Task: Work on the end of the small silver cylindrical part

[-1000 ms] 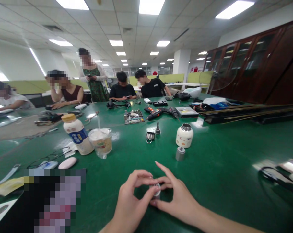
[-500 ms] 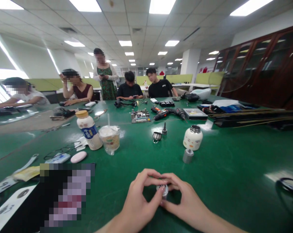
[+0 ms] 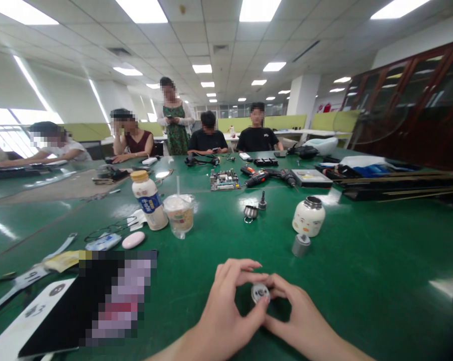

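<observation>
Low in the head view, my left hand (image 3: 234, 301) and my right hand (image 3: 297, 311) meet around a small round metal part (image 3: 258, 292). Its pale face is turned up and shows small holes and a raised centre. My left thumb presses on the lower edge of the face, while the left fingers arch over its far side. From the right, my right fingers and thumb pinch it; its lower body is hidden. Beyond my right hand stands a grey metal cylinder (image 3: 300, 245), just in front of a white bottle with painted faces and no lid (image 3: 309, 216).
Ahead lie a steel cup-shaped lid with a ring (image 3: 250, 213), a dark bit-like piece (image 3: 262, 201), a circuit board (image 3: 225, 180) and power drills (image 3: 257, 179). Leftward are a milk bottle (image 3: 150, 203), a drink cup (image 3: 179, 215) and a tablet-like slab (image 3: 68, 306). Several people are beyond the table.
The camera view has turned slightly left, so everything sits further right. The metal part's face shows more plainly now, and my left index finger has lifted and straightened. Both hands still hold the part.
</observation>
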Available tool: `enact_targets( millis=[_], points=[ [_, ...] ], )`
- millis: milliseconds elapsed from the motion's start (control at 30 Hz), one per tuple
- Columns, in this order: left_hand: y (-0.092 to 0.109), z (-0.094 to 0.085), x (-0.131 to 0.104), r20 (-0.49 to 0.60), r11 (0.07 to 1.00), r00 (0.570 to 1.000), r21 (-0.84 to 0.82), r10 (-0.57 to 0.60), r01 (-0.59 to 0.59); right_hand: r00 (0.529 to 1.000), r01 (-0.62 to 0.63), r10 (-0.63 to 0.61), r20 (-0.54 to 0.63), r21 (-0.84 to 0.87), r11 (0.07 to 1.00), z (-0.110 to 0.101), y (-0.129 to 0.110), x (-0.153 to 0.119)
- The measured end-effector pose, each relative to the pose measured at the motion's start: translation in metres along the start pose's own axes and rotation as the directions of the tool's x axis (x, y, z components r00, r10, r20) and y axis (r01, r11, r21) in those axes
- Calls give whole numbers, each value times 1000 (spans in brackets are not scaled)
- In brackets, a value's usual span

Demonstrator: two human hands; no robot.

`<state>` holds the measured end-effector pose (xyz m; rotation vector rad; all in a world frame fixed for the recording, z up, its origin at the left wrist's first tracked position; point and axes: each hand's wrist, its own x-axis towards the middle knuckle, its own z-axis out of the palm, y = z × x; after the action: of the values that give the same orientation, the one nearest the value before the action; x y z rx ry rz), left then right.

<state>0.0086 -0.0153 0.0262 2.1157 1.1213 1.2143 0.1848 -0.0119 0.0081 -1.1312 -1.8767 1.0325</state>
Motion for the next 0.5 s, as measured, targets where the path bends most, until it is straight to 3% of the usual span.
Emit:
enact_targets(
  millis=[267,500],
  points=[
    [-3,7,-2,-30,974,976,-78,-216,213,1000,24,-24,4,12,1000,-1,-3,-1],
    [1,5,4,-32,976,980,-97,-198,194,1000,16,-16,-3,6,1000,0,0,0]
  ],
)
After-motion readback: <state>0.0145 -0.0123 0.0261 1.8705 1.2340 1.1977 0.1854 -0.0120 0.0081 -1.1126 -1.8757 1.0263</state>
